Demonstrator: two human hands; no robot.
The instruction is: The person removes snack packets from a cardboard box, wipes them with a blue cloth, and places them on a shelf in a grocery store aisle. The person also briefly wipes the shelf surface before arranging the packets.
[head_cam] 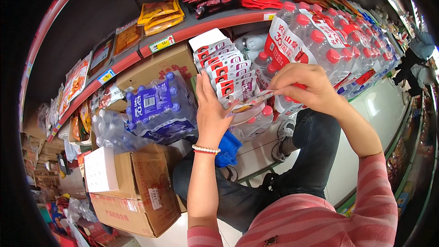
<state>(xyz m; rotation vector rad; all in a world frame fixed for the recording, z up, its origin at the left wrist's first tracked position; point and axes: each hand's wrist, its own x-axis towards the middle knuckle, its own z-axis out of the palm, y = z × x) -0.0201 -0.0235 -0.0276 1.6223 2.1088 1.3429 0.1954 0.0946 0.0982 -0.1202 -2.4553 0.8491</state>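
My right hand point(305, 84) pinches the edge of a small printed snack packet point(253, 102) between thumb and fingers. Upright along the left side of a row of white, red and purple snack packets point(228, 75) is my left hand point(212, 116), with its thumb at the lower end of the pinched packet. Whether the left hand grips the row or only steadies it cannot be told. The packets stand overlapping in a white carton, its raised flap point(207, 39) behind them. A pearl bracelet is on my left wrist.
Shrink-wrapped red-capped water bottles point(317, 36) stand right of the carton, purple-labelled bottles point(151, 103) left. A cardboard box point(137, 192) sits lower left. Above runs a red-edged shelf point(219, 22) with bagged snacks. A person point(420, 46) is far right.
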